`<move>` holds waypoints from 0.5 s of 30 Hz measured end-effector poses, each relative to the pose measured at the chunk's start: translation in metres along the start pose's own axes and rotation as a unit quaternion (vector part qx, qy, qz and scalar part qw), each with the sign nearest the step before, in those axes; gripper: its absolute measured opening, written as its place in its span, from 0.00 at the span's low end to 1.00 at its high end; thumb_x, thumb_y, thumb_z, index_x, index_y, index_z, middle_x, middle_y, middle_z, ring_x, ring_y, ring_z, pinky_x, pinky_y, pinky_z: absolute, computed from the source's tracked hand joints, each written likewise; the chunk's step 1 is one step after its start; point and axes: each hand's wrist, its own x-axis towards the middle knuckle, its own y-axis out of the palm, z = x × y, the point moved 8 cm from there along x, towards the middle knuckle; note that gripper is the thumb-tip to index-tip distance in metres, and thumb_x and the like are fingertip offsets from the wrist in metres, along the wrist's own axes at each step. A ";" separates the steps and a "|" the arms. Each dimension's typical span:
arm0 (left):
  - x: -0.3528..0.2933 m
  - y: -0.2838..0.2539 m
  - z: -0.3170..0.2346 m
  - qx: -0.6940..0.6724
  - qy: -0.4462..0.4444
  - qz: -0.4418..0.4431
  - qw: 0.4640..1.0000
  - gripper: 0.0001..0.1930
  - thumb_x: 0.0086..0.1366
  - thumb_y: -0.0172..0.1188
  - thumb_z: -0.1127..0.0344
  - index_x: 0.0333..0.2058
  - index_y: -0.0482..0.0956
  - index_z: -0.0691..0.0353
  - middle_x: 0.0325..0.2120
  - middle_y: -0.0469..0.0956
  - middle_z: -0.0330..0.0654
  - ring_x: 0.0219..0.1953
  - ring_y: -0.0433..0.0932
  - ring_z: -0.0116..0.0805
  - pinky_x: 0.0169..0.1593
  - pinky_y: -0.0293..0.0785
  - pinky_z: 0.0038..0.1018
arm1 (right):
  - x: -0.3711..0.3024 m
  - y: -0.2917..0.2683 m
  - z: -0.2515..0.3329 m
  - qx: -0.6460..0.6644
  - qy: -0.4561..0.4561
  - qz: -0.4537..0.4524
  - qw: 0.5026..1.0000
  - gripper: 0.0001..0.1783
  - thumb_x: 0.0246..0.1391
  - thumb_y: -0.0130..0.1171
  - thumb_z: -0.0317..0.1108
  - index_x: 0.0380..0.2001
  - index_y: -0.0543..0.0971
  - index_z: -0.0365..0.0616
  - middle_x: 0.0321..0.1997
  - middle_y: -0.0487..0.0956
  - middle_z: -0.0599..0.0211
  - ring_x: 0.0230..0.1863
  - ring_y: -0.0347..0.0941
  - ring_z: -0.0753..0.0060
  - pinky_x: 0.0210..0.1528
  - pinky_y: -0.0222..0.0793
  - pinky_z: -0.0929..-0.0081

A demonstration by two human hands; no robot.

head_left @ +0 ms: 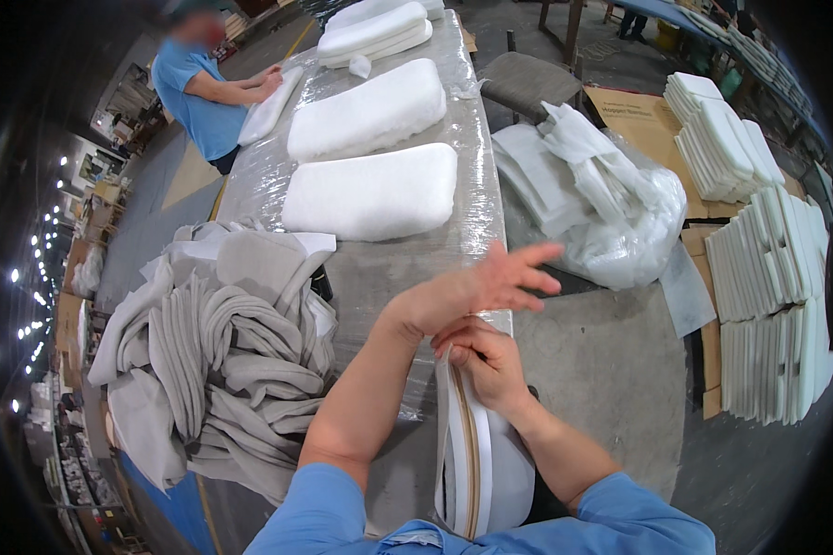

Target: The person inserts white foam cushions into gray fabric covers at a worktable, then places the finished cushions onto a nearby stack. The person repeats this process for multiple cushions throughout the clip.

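Observation:
A grey-and-white fabric cover (507,467) with a tan zipper (473,453) down its length stands against my body at the table's near end. My right hand (492,368) is closed on the cover's top end, fingers pinching the cloth beside the zipper. Just above it, my left hand (495,282) is in the air with its fingers spread, holding nothing. Left of my forearm lies a heap of grey fabric covers (222,342). Farther up the plastic-wrapped table (477,139) rest white foam pads (370,190).
At the far left a co-worker (190,88) in blue has both hands on a white pad (273,106). To the right are a plastic bag of white pieces (611,213), a grey chair (532,81) and tall stacks of white pads (768,305) beside cardboard (634,111).

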 end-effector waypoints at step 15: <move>-0.028 0.025 -0.002 -0.092 0.135 -0.105 0.981 0.45 0.78 0.36 0.31 0.73 0.61 0.68 0.66 0.73 0.60 0.70 0.71 0.51 0.72 0.62 0.38 | -0.030 -0.017 0.030 -0.035 -0.046 0.013 0.998 0.02 0.60 0.65 0.24 0.35 0.85 0.40 0.41 0.86 0.63 0.41 0.81 0.63 0.46 0.74 0.65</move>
